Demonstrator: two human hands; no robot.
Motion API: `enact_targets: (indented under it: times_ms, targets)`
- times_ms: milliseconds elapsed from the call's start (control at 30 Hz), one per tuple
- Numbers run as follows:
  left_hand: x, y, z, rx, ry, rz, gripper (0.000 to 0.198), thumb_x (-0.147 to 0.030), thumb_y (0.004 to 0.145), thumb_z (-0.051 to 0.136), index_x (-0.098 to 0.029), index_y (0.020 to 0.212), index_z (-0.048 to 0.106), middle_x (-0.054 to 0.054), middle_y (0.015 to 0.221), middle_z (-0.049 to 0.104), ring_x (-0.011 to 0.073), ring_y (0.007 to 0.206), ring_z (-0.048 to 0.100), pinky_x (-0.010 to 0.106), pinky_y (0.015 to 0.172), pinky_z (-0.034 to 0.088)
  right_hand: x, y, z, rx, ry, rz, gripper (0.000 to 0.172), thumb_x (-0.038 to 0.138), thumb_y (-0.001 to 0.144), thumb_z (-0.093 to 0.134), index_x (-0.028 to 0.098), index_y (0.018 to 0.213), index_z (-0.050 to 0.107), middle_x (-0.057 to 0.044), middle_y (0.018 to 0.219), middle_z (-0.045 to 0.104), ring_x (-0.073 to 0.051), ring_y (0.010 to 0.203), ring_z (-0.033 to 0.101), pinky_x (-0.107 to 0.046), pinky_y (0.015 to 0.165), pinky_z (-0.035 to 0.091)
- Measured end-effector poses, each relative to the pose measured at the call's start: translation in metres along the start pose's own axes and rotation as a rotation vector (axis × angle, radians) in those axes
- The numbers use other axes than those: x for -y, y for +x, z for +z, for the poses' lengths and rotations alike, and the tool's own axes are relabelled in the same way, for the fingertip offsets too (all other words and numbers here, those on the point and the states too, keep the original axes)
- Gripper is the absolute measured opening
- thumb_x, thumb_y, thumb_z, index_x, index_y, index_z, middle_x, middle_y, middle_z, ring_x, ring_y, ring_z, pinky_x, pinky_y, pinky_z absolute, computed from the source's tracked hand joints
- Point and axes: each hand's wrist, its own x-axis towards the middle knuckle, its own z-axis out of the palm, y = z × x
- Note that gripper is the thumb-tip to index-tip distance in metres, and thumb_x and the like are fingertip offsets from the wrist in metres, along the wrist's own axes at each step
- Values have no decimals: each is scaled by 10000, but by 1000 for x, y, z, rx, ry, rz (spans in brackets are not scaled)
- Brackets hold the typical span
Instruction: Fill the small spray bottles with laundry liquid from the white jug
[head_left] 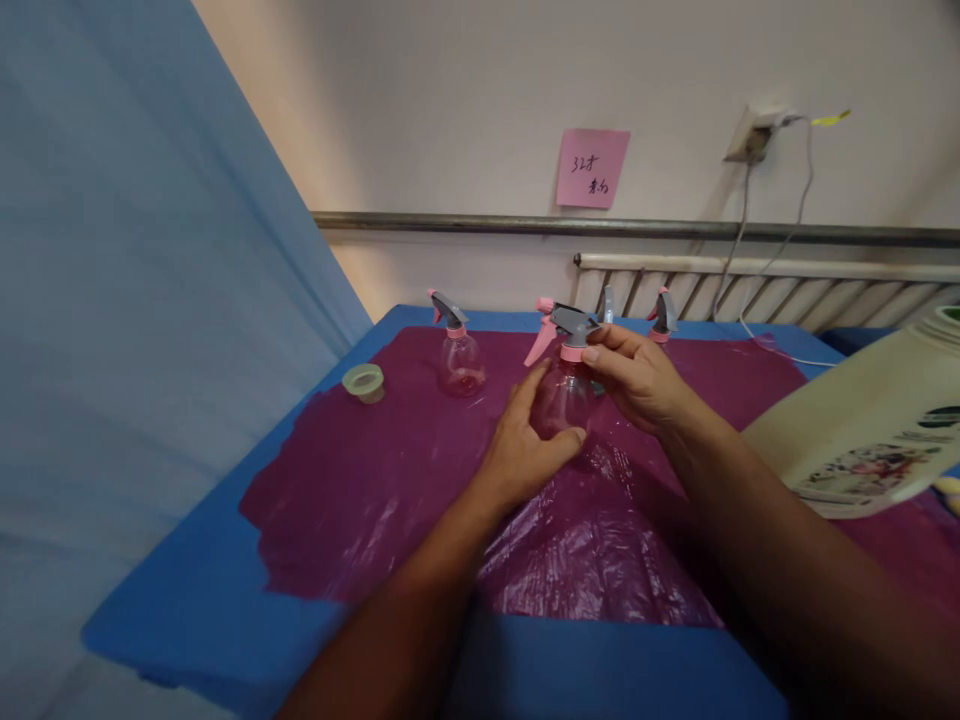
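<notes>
A small clear spray bottle (pixel 564 395) with a pink collar and a grey-and-pink trigger head stands on the purple plastic sheet (pixel 420 500). My left hand (pixel 525 440) wraps around its clear body from the left. My right hand (pixel 637 375) pinches the pink collar just under the trigger head. Both hands are closed on this bottle.
A second spray bottle (pixel 457 350) stands to the left at the back, with a pale green cap (pixel 364 381) further left. Two more trigger heads (pixel 661 315) show behind my right hand. A large white jug (pixel 862 430) fills the right. Blue cloth (pixel 187 600) covers the table.
</notes>
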Motion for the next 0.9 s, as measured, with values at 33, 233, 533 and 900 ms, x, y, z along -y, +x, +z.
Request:
enact_targets:
  times_ms: [33,233,533,900]
  targets:
    - [0,0,0,10,-29,0,940,-227,839,851,-325,1710,511,127,1741,576,380,1585,583,644,1363,431,0,0,1,-5,27,3,420,532,754,1050,290,986,797,0,946,814,-189,826,708,-355,836,600]
    - [-3,3,-7,149,-307,-12,913,-325,809,881,-243,1657,553,133,1684,641,382,1554,621,574,1331,481,0,-3,4,48,141,21,351,493,767,1028,271,980,859,-17,952,838,-195,848,735,-361,905,623]
    - [-8,3,-16,264,-642,-212,900,-537,849,864,-225,1642,575,172,1345,791,343,1092,815,464,935,658,3,-4,1,75,162,20,411,557,771,998,282,1043,860,-67,1083,887,-287,1095,817,-482,1127,609]
    - [-6,3,-15,232,-521,-202,976,-587,893,841,-301,1746,461,159,1390,780,377,1131,818,539,954,676,-1,0,-12,62,95,45,451,550,754,1032,286,1077,860,-55,1059,882,-244,988,800,-417,975,645]
